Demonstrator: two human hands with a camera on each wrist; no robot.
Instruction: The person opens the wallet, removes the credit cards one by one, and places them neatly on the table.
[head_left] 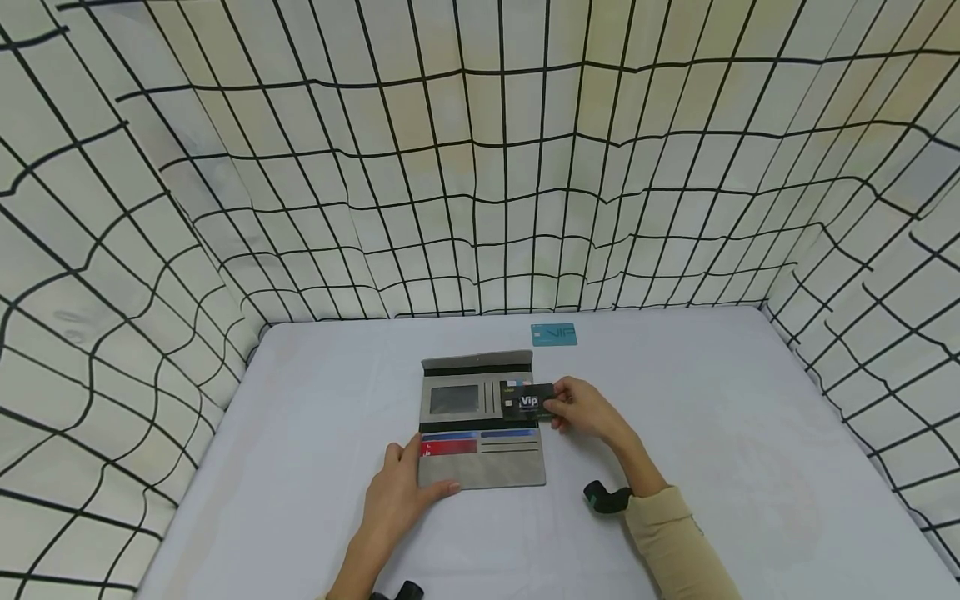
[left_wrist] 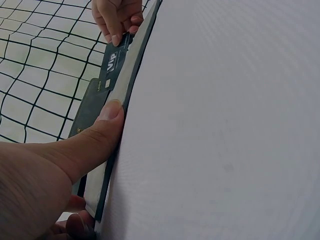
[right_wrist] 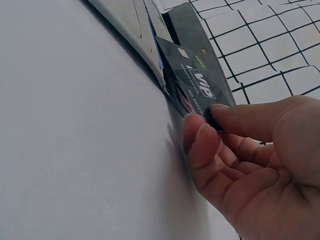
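A grey wallet (head_left: pixel 517 471) lies unfolded on the table, with a red card (head_left: pixel 448 448) and blue-edged cards in its lower slots. At its lower left corner my left hand (head_left: pixel 393 496) grips it, thumb (left_wrist: pixel 100 131) along the near edge and fingers at the left side. My right hand (head_left: pixel 588 408) pinches a black VIP card (head_left: pixel 527 402) by its right end, between thumb (right_wrist: pixel 245 119) and fingers. The card's left end overlaps the slots on the wallet's upper right half. In the right wrist view, the slot edges gape beside the card.
A teal VIP card (head_left: pixel 554 334) lies flat behind the wallet, near the back of the white table (head_left: pixel 300 433). Wall cloth with a black grid (head_left: pixel 480 175) surrounds the back and sides. A black wrist device (head_left: pixel 606 497) sits beside the right wrist.
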